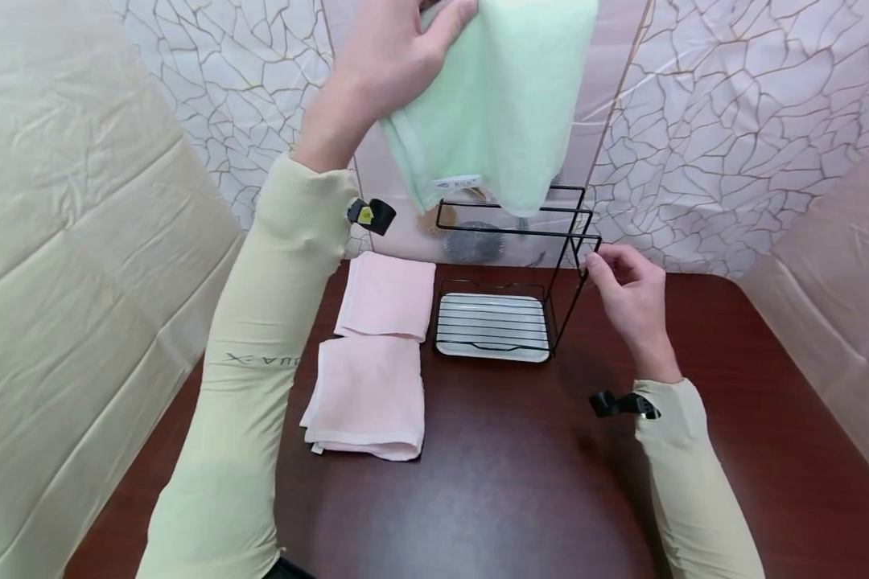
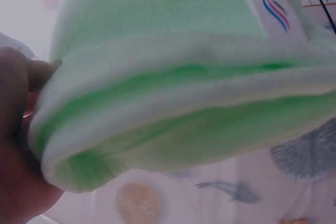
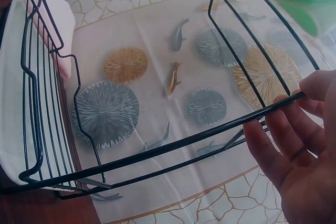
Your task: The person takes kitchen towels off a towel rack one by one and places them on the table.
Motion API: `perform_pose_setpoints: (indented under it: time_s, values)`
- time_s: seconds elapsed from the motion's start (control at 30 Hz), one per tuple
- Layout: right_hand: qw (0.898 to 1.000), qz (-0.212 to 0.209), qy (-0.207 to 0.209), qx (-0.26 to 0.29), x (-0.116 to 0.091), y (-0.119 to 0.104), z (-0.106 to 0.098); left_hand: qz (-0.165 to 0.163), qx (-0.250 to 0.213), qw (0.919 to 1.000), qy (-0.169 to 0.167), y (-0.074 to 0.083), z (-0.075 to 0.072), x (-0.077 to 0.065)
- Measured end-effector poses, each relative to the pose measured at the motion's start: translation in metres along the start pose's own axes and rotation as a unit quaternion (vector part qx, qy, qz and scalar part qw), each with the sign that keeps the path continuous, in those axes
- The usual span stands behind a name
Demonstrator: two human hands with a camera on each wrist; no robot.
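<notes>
My left hand [image 1: 398,60] is raised at the top of the head view, gripping a folded light green towel [image 1: 514,104] by its left edge. The towel hangs over the upper bars of a black wire rack [image 1: 586,241], overlapping them in this view. In the left wrist view the towel's layered edge [image 2: 157,93] and a white label [image 2: 268,9] show. My right hand [image 1: 628,293] pinches the rack's right upright between thumb and fingers; the right wrist view shows its fingers [image 3: 294,135] at the black bar. A white tray [image 1: 492,326] lies under the rack's base wires.
Left of the rack, two folded pink towels lie on the dark red-brown table [image 1: 507,482]: one farther back [image 1: 391,293], one nearer [image 1: 369,394]. Behind stands a patterned wall covering [image 1: 731,121], and pale padded panels [image 1: 80,281] flank the table on both sides.
</notes>
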State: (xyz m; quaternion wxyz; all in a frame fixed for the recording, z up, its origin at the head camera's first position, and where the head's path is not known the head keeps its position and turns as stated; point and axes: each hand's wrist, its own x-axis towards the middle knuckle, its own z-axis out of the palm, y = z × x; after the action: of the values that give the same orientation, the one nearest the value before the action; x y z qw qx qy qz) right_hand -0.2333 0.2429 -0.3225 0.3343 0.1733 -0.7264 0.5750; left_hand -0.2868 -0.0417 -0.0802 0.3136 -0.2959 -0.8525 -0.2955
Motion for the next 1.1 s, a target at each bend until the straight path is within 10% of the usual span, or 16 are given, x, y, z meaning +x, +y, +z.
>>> perform_pose_setpoints:
  time_s: [0.27, 1.1]
  values:
    - [1.000, -0.002, 0.004, -0.019, 0.002, -0.001, -0.003, -0.016, 0.055, 0.9983, -0.013, 0.008, -0.027, -0.018]
    - [1.000, 0.011, 0.000, -0.012, -0.001, 0.002, 0.002, 0.081, 0.044, 0.9932, -0.071, -0.048, -0.051, -0.132]
